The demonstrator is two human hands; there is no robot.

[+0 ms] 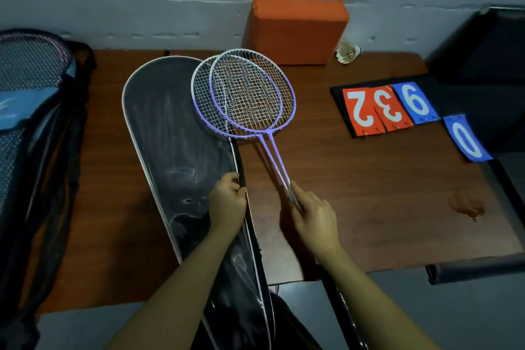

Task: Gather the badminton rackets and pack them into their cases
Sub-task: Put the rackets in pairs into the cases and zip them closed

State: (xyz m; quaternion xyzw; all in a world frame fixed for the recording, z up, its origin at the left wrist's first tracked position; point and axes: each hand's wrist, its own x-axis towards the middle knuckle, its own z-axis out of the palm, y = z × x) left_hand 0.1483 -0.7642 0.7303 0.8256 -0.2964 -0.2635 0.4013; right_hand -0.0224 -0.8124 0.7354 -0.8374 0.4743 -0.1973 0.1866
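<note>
Two purple-and-white badminton rackets (250, 94) lie stacked, their heads overlapping above the top right of a black racket case (170, 136) with white piping. The case lies lengthwise on the brown table (355, 193) and hangs over its near edge. My left hand (227, 202) grips the case's right edge near its middle. My right hand (312, 219) holds both racket shafts where they meet the handles, which my hand hides.
A larger dark racket bag (37, 136) with another racket in it fills the left side. An orange block (295, 31) and a shuttlecock (348, 52) sit by the wall. Flip-number score cards (389, 106) lie at right, beside a dark chair (483, 51).
</note>
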